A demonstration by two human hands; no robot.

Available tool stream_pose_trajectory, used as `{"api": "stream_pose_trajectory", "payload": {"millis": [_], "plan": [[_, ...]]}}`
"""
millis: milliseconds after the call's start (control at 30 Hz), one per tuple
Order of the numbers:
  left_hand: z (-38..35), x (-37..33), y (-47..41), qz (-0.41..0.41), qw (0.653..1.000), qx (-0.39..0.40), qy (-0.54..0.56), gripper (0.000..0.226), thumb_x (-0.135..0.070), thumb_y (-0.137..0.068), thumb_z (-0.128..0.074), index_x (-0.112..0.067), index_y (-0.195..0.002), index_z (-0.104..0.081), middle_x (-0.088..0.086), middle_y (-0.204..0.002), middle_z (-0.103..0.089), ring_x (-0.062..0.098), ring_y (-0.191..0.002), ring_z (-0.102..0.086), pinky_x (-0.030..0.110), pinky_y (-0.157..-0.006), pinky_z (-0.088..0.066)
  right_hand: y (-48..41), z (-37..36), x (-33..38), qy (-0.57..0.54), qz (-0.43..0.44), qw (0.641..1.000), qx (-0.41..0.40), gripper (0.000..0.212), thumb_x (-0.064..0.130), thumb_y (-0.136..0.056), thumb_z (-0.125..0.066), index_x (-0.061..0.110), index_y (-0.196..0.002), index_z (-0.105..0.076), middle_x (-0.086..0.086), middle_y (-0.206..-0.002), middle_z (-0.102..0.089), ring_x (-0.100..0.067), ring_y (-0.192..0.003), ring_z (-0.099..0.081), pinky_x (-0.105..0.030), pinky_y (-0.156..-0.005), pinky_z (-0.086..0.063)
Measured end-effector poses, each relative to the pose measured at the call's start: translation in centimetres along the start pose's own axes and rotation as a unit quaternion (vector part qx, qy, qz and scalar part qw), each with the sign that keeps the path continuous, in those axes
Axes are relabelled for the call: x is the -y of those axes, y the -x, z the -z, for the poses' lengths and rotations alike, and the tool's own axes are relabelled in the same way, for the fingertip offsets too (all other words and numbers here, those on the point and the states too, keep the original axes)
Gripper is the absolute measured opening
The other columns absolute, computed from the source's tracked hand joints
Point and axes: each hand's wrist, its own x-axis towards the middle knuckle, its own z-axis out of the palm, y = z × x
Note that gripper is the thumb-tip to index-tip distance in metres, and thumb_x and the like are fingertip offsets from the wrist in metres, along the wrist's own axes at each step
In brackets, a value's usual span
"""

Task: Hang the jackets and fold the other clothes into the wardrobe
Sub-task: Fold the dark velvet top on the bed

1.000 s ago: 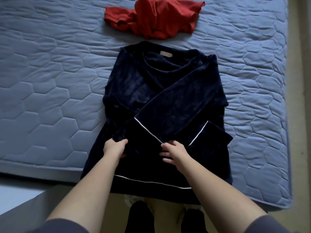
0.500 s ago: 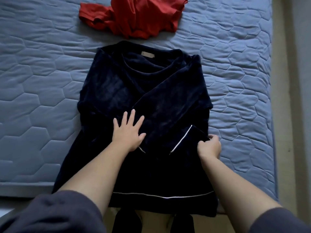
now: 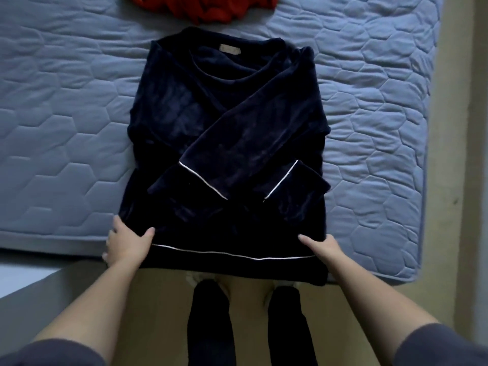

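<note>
A dark navy velvet top (image 3: 211, 122) with thin white piping lies flat on the blue quilted mattress (image 3: 66, 128). Both sleeves are folded across its front, and its hem hangs over the bed's near edge. My left hand (image 3: 126, 243) grips the hem's lower left corner, thumb on top of the fabric. My right hand (image 3: 320, 245) holds the lower right corner the same way. A crumpled red garment (image 3: 206, 9) lies beyond the collar, cut off by the top of the view.
The mattress edge runs across the view just beyond my hands. My legs in dark trousers (image 3: 206, 326) stand on a beige floor (image 3: 250, 299). A strip of beige floor (image 3: 454, 154) borders the bed's right side.
Both hands left the folded sleeves and dropped to the hem's two lower corners, taking hold of them. The view tipped downward, so the red garment slid to the top.
</note>
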Motion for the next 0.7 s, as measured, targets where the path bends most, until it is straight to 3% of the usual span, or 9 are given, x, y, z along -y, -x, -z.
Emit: {"api": "stream_pose_trajectory", "payload": {"millis": [67, 133, 300, 433, 533, 633, 700], "plan": [[0.4, 1.7, -1.3, 0.029, 0.998, 0.033, 0.047, 0.065, -0.04, -0.081, -0.071, -0.006, -0.13, -0.046, 0.023, -0.13, -0.052, 0.042, -0.118, -0.049, 0.05, -0.097, -0.042, 0.5, 0.5, -1.2, 0.011, 0.015, 1.0, 0.018, 0.051, 0.022, -0.081, -0.076, 0.001, -0.123, -0.057, -0.012, -0.109, -0.062, -0.027, -0.096, -0.061, -0.036, -0.083, -0.049], [0.8, 3.1, -2.2, 0.051, 0.993, 0.059, 0.093, 0.055, -0.039, -0.08, -0.073, -0.004, -0.119, -0.057, 0.023, -0.122, -0.058, 0.039, -0.111, -0.055, 0.044, -0.094, -0.044, 1.0, 1.1, -2.3, -0.006, 0.027, 0.999, 0.03, 0.042, 0.016, -0.08, -0.076, 0.004, -0.117, -0.06, -0.012, -0.103, -0.063, -0.026, -0.09, -0.061, -0.035, -0.077, -0.049], [0.8, 6.1, -2.5, 0.059, 0.962, 0.138, 0.227, 0.048, -0.028, -0.077, -0.078, -0.008, -0.116, -0.059, 0.013, -0.112, -0.064, 0.031, -0.103, -0.061, 0.043, -0.093, -0.048, 1.6, 1.4, -4.9, -0.062, -0.019, 0.993, 0.099, 0.029, 0.01, -0.081, -0.073, 0.003, -0.108, -0.064, -0.014, -0.095, -0.07, -0.028, -0.082, -0.065, -0.034, -0.068, -0.051], [0.3, 8.3, -2.3, 0.046, 0.952, 0.128, 0.272, 0.032, -0.028, -0.079, -0.076, -0.017, -0.108, -0.067, 0.009, -0.104, -0.068, 0.025, -0.096, -0.063, 0.038, -0.09, -0.047, 1.5, 0.9, -6.0, -0.118, -0.02, 0.99, 0.07, 0.026, 0.005, -0.085, -0.066, -0.001, -0.111, -0.063, -0.018, -0.097, -0.07, -0.033, -0.087, -0.065, -0.042, -0.08, -0.052], [-0.2, 9.8, -2.0, 0.074, 0.939, 0.128, 0.312, 0.024, -0.023, -0.082, -0.074, -0.016, -0.103, -0.066, 0.015, -0.104, -0.068, 0.032, -0.098, -0.064, 0.047, -0.096, -0.048, 2.1, 0.7, -6.5, -0.126, -0.022, 0.99, 0.054, 0.024, 0.004, -0.09, -0.061, 0.003, -0.113, -0.059, -0.018, -0.1, -0.066, -0.031, -0.086, -0.062, -0.037, -0.071, -0.051], [-0.5, 11.4, -1.3, 0.1, 0.935, 0.138, 0.311, 0.025, -0.02, -0.083, -0.073, -0.012, -0.105, -0.065, 0.018, -0.106, -0.067, 0.035, -0.1, -0.064, 0.051, -0.096, -0.048, 3.1, 1.4, -7.0, -0.108, -0.025, 0.993, 0.026, 0.027, 0.006, -0.091, -0.061, 0.004, -0.118, -0.057, -0.02, -0.109, -0.061, -0.034, -0.097, -0.059, -0.041, -0.079, -0.05], [-0.4, 12.5, -0.5, 0.121, 0.93, 0.143, 0.315, 0.031, -0.017, -0.083, -0.073, -0.009, -0.112, -0.065, 0.018, -0.108, -0.067, 0.034, -0.099, -0.064, 0.05, -0.095, -0.049, 4.1, 2.1, -7.4, -0.113, -0.035, 0.993, 0.023, 0.027, 0.006, -0.091, -0.061, 0.005, -0.117, -0.057, -0.02, -0.109, -0.06, -0.034, -0.098, -0.058, -0.04, -0.076, -0.051]]}}
